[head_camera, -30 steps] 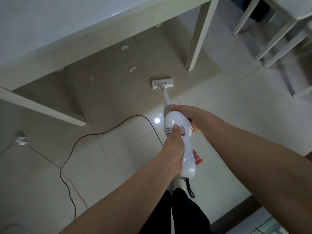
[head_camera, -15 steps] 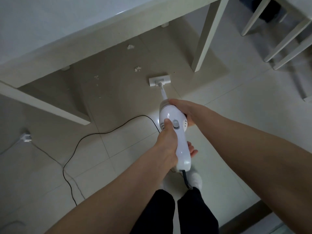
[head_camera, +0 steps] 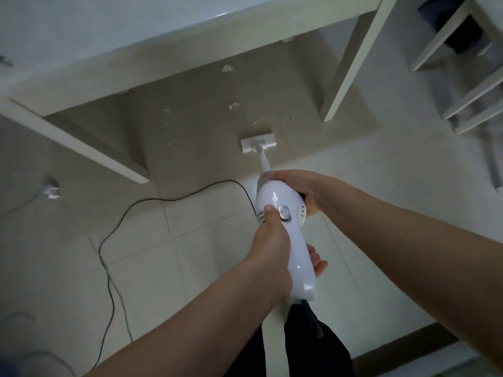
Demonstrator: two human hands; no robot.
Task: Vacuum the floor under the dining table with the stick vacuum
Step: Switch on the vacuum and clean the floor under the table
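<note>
- Since a second ago, the floor head [head_camera: 258,142] has stayed short of the crumbs, and my view has shifted so the counter leg sits further toward 1 o'clock.
- My left hand [head_camera: 272,240] is clamped around the handle of the stick vacuum [head_camera: 283,227], thumb lying beside the round switch on top.
- My right hand [head_camera: 299,186] is closed over the front of the vacuum body, near where the thin tube leaves it.
- Tube and floor head point to 12 o'clock; the head lies flat on the floor [head_camera: 190,254], in the shadow under the counter [head_camera: 136,36].
- White crumbs [head_camera: 234,104] lie scattered at 12 and 11 o'clock of the head, apart from it.
- One counter leg [head_camera: 351,63] stands at 1 o'clock of the head, another [head_camera: 81,145] at 9 o'clock.
- A black cord [head_camera: 130,213] loops over the tiles at 8 o'clock of my hands.
- A white plug [head_camera: 51,191] lies at 9 o'clock, well apart.
- Chair legs [head_camera: 468,99] show at 2 o'clock.
</note>
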